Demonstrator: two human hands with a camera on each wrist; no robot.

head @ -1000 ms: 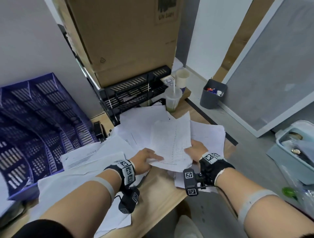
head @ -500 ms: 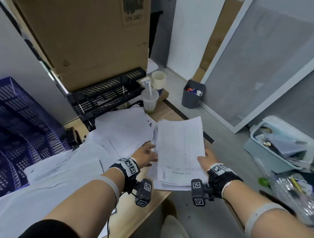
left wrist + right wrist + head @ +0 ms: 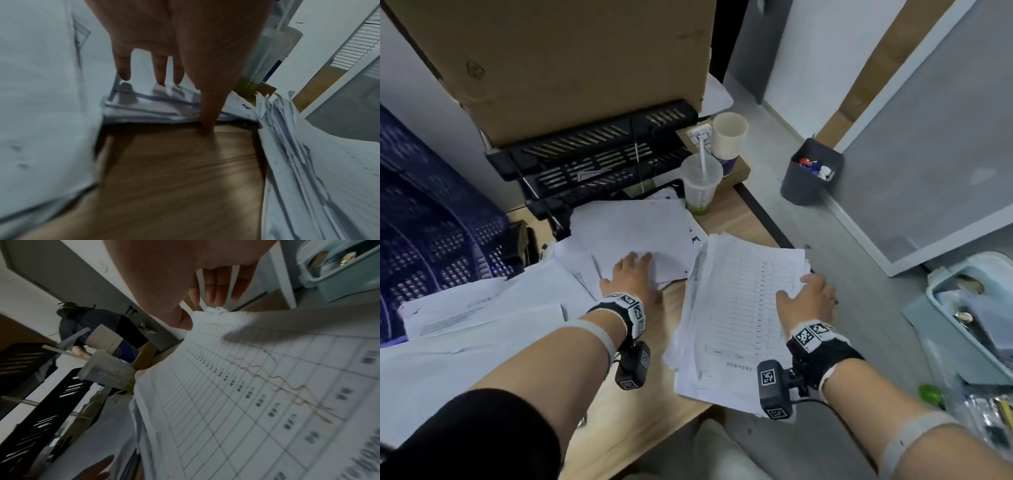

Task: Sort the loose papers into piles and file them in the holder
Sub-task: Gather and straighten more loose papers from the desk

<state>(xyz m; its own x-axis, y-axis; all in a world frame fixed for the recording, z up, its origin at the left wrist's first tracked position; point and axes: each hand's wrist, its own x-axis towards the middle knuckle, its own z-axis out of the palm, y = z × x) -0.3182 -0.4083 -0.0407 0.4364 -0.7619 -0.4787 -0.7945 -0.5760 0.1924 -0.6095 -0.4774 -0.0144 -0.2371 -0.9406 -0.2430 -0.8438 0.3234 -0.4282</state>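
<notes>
stack of table forms (image 3: 739,318): lying on the right corner of the wooden desk (image 3: 619,411), near edge hanging past the desk's front; likely parked there as one sorted pile, apart from the rest.
right hand (image 3: 808,301): sitting at the stack's right edge, thumb on the top sheet; right wrist view is showing fingers (image 3: 216,287) reaching past the far corner, curled only slightly. Can't tell if they are gripping the edge or just steadying it. My read: squaring the pile and keeping it from sliding off.
left hand (image 3: 631,277): lying flat, fingers straight and spread, on the loose sheets (image 3: 633,233) left of the stack; nothing grasped. Left wrist view is showing the thumb (image 3: 207,113) touching down at that pile's near edge. Probably pinning or starting to gather the next batch.
gap: bare desk strip is separating the stack from the loose sheets, keeping piles distinct.
black tiered paper tray (image 3: 599,154): behind the loose sheets, under a cardboard box (image 3: 558,58); slots facing the person, so filing looks like a short reach forward.
plastic cup with straw (image 3: 700,185): just behind the stack's far-left corner; spill risk when lifting papers.
status: sorting underway, filing not started, judging by the spread.
</notes>
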